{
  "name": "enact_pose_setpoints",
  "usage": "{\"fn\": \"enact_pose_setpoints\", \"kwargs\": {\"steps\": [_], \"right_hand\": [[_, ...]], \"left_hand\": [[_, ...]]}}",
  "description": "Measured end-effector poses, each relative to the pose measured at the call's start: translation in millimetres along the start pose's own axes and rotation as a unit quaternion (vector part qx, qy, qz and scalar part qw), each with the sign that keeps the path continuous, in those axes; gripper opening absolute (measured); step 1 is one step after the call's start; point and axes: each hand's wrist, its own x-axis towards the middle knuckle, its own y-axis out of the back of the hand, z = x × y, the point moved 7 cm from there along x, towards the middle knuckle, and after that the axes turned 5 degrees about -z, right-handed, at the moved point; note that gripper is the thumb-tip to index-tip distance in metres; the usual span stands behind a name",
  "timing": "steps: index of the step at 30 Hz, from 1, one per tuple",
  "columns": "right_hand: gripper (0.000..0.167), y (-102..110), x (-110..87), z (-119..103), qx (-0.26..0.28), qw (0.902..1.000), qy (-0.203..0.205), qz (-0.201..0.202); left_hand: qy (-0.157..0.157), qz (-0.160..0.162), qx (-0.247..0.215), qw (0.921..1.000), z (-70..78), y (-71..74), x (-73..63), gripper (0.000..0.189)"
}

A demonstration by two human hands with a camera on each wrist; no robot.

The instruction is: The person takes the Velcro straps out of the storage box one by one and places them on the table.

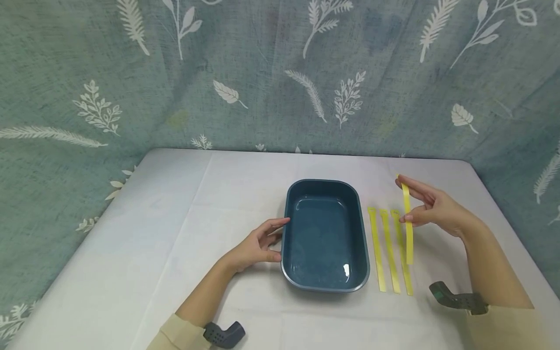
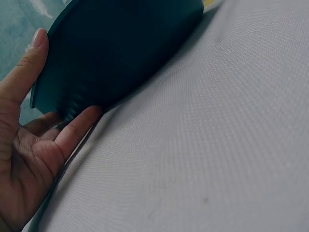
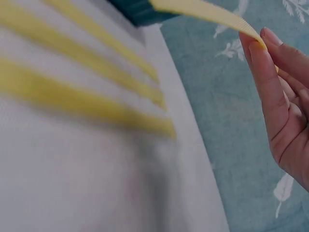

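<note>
A deep blue rectangular tray (image 1: 323,287) with rounded corners stands on the white cloth, with nothing inside. My left hand (image 1: 258,245) rests against its left side, thumb and fingers spread along the wall; the left wrist view shows the fingertips touching the tray's outer side (image 2: 120,48). To the right of the tray, my right hand (image 1: 437,209) pinches a flat yellow ribbon (image 1: 409,243) near its upper end, raised above the table. The ribbon's free part hangs toward me. Just left of it, three similar yellow ribbons (image 1: 389,253) lie side by side.
The white-covered table (image 1: 175,204) reaches back to a green-blue curtain (image 1: 262,97) printed with pale leaves. A dark wrist device (image 1: 225,335) sits on the left forearm, and another dark device (image 1: 459,299) on the right.
</note>
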Motion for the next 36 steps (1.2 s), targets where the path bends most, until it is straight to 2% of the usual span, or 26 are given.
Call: {"fn": "enact_pose_setpoints", "kwargs": {"steps": [9, 18, 22, 26, 31, 36], "right_hand": [[0.091, -1.3, -25.8, 20.9, 0.024, 0.9989, 0.004, -0.039], [0.099, -15.9, -43.5, 41.5, 0.016, 0.9979, -0.047, -0.042], [0.104, -19.7, -43.4, 47.7, 0.02, 0.9976, -0.061, -0.025], [0.107, -20.2, -42.4, 51.5, 0.008, 0.9985, -0.054, -0.006], [0.105, -20.1, -40.8, 55.4, -0.027, 0.9986, -0.044, 0.014], [0.105, -19.7, -41.3, 59.1, -0.094, 0.9939, -0.04, 0.041]], "left_hand": [[-0.002, -0.001, -0.006, 1.0, 1.4, -0.9, -1.5, 0.092], [0.007, 0.001, 0.003, 1.0, -0.6, -0.8, -3.3, 0.092], [0.005, -0.002, -0.003, 1.0, -2.2, -0.3, -2.6, 0.091], [0.006, -0.003, -0.001, 1.0, -2.3, -0.6, -1.9, 0.09], [0.008, 0.0, 0.006, 1.0, -0.2, -1.6, -1.5, 0.092], [0.005, 0.0, 0.006, 1.0, 1.2, -2.4, -1.6, 0.092]]}}
